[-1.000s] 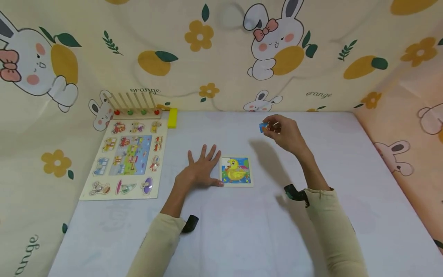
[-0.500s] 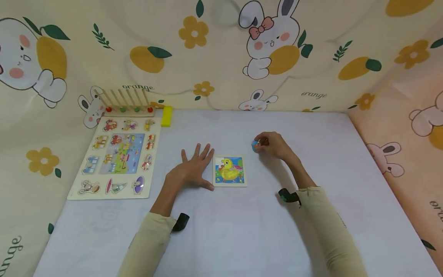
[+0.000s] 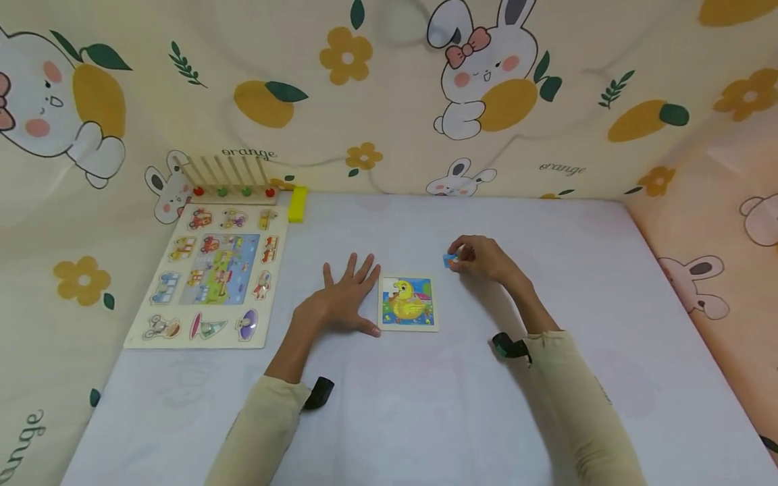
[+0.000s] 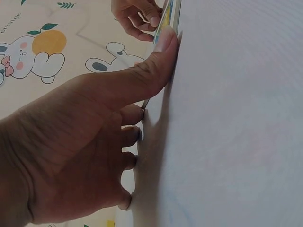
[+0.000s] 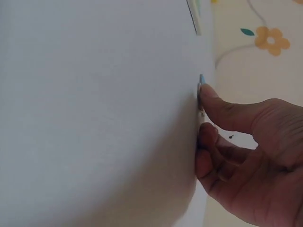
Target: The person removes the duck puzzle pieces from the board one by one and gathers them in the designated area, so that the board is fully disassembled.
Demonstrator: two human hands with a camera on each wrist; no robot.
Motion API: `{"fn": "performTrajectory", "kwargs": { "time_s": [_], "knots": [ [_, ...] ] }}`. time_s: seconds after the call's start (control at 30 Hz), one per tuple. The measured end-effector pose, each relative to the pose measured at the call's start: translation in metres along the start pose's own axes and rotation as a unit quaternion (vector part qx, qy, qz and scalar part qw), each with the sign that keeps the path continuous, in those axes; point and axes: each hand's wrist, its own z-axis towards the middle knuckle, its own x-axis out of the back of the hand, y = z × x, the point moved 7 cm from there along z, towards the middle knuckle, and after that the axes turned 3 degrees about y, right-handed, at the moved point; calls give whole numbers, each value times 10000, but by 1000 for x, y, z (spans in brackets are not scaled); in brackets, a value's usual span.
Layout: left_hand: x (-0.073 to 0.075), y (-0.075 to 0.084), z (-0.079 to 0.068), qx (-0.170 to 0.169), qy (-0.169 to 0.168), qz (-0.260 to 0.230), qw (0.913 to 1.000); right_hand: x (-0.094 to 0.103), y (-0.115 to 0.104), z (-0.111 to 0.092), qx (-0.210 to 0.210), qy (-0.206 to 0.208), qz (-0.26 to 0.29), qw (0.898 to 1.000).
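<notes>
A small square duck puzzle [image 3: 408, 328] in a pale frame lies on the table between the two hands. A whitish patch shows at the upper left of its picture. My left hand [image 3: 337, 297] rests with fingers spread on the table at the puzzle's left side, its thumb right at the frame's edge in the left wrist view. To the puzzle's upper right, my right hand [image 3: 483, 260] pinches a small puzzle piece [image 3: 448, 260] with blue and orange on it. In the right wrist view only a thin edge of that piece [image 5: 202, 78] shows past the thumb, close to the tabletop.
On the left lies a large wooden peg puzzle board [image 3: 200, 342] with vehicle pieces. Behind it a wooden stand [image 3: 234, 198] holds upright rods and red and green beads. Beside that is a yellow block [image 3: 298, 204]. A rabbit-print cloth [image 3: 389, 101] hangs behind the table.
My right hand has come down toward the table with the puzzle piece, then stayed nearly still over the last half second. My left hand keeps its place beside the puzzle; the head view shifts slightly.
</notes>
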Motion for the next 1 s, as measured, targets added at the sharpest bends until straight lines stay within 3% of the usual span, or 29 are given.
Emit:
{"fn": "performTrajectory", "kwargs": {
  "time_s": [0.37,0.53,0.8,1.0],
  "knots": [
    [4,6,1,31,-85,11,10000,5,1,-6,-256,-199,-81,9994],
    [4,6,-1,95,-86,136,9998,7,-2,-6,-181,-213,-98,9996],
    [2,5,-2,79,-92,140,9998,9,-33,-10,390,20,-216,9990],
    [2,4,-1,115,-29,-39,9999,-10,-68,-12,941,-299,-218,9949]
  ]
}}
